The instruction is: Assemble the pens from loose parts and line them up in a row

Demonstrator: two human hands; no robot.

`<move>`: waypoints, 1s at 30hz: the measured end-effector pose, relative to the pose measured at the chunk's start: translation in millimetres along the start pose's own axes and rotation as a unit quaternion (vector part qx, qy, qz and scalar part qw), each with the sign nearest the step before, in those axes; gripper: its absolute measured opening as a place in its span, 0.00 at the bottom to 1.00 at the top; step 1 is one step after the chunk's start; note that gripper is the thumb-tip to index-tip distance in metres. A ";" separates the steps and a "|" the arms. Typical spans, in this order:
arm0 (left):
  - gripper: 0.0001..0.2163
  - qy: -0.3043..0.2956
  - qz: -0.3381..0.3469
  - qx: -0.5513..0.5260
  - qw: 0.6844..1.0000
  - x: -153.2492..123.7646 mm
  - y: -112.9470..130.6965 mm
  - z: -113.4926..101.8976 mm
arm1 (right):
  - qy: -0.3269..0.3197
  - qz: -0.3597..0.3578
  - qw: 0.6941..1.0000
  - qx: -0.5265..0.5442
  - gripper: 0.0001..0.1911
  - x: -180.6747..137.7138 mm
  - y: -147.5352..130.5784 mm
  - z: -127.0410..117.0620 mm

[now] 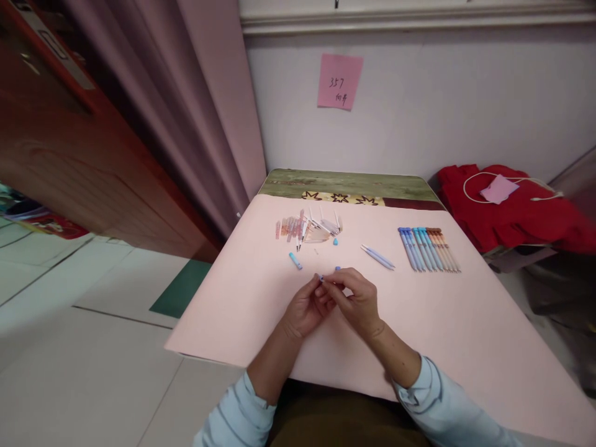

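Both hands, left hand (305, 305) and right hand (356, 298), pinch a small blue pen part (321, 277) between touching fingertips.

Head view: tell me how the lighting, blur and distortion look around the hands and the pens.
Head view: soft, even light with only faint shadows on the pink table cover; no glare. Wide-angle bending warps the door and floor at the left edge. The left hand and right hand are slightly blurred, so the small part pinched between them is unclear; the row of pens lacks fine detail.

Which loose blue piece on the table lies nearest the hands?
The tiny blue piece just beyond the right hand; the longer blue cap and the one by the pile lie farther.
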State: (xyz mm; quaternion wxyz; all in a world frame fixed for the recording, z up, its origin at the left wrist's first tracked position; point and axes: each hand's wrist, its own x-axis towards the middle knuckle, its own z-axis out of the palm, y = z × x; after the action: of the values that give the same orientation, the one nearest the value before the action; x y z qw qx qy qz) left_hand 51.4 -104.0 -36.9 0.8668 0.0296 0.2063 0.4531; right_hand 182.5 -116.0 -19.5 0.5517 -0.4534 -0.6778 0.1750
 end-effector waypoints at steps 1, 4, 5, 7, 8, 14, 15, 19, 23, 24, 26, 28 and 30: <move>0.11 -0.005 0.003 0.004 1.000 0.3 -0.1 0.1 | -0.001 0.004 1.000 -0.008 0.06 -0.4 1.5 0.0; 0.12 -0.012 0.007 0.013 1.000 0.8 -0.4 0.3 | 0.000 -0.014 0.999 -0.032 0.07 -1.3 5.2 -0.4; 0.12 -0.013 0.006 0.016 1.000 0.9 -0.5 0.2 | 0.001 -0.027 0.999 -0.042 0.07 -1.6 6.1 -0.5; 0.13 -0.012 0.005 0.020 1.000 1.2 -0.7 -0.5 | 0.004 -0.052 0.997 -0.060 0.08 -2.0 7.5 -0.6; 0.13 -0.012 0.005 0.021 1.000 1.4 -0.7 -1.0 | 0.007 -0.061 0.996 -0.068 0.08 -2.2 7.9 -0.6; 0.12 -0.018 0.003 0.017 1.000 1.8 -0.6 -3.9 | 0.016 -0.058 0.995 -0.082 0.08 -2.4 8.8 -0.1; 0.12 -0.015 0.004 0.015 1.000 1.5 -0.6 -3.8 | 0.013 -0.054 0.995 -0.080 0.07 -2.3 8.5 -0.1; 0.12 0.001 -0.003 0.012 1.000 0.1 -0.5 -2.6 | -0.005 -0.040 0.996 -0.074 0.08 -0.8 5.7 -0.1; 0.14 0.016 -0.020 0.043 0.999 -0.7 -0.9 -2.5 | -0.014 -0.046 0.997 -0.066 0.08 1.1 2.0 -1.2; 0.14 0.017 -0.021 0.051 0.998 -0.9 -1.1 -2.5 | -0.012 -0.045 0.997 -0.066 0.08 1.1 1.6 -1.5; 0.14 0.011 -0.021 0.062 0.998 -1.2 -1.4 -2.4 | -0.001 -0.040 0.997 -0.067 0.07 0.6 1.6 -2.0; 0.14 0.001 -0.023 0.064 0.998 -1.3 -1.6 -2.4 | 0.012 -0.029 0.997 -0.063 0.06 -0.8 2.0 -1.4; 0.13 -0.002 -0.023 0.058 0.998 -1.3 -1.7 -2.6 | 0.011 -0.017 0.998 -0.061 0.06 -2.2 1.8 0.1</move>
State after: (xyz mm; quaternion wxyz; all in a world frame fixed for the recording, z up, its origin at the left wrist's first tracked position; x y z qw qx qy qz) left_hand 51.2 -106.3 -39.3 0.8741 0.0762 0.2311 0.4205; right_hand 183.2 -116.8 -22.1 0.5335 -0.4764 -0.6887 0.1193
